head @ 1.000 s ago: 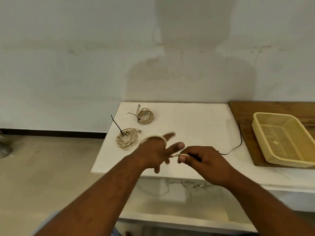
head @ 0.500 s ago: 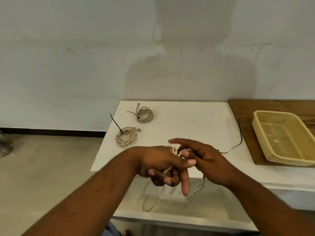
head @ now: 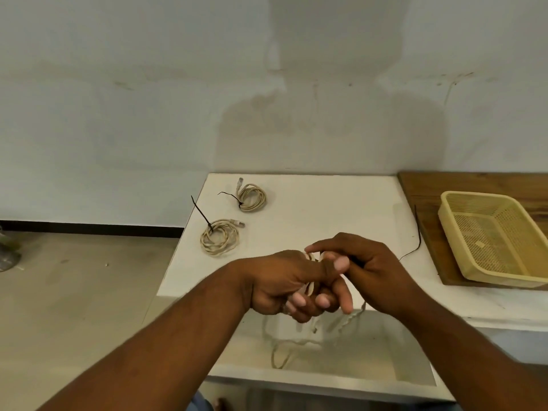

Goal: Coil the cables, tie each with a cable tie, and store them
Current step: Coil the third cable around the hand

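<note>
Cable (head: 350, 317), beige and kinked, is wound in loops round the curled fingers of the left hand (head: 281, 287) above the table's (head: 326, 212) front edge, its slack hanging below. The right hand (head: 373, 277) pinches the strand. Two tied coils (head: 219, 237) (head: 253, 197), one loose black tie (head: 418, 232) and one basket (head: 462, 232) lie beyond. A second ago the left fingers were spread.

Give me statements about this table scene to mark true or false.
The far tied beige coil and near tied beige coil lie on the white table. True.
The yellow plastic mesh basket holds a coil. False: no cable lies in it.
The left hand and right hand both hold a loose beige cable hanging below the table edge. True.
The basket stands on the white table. False: it stands on the brown wooden board.
</note>
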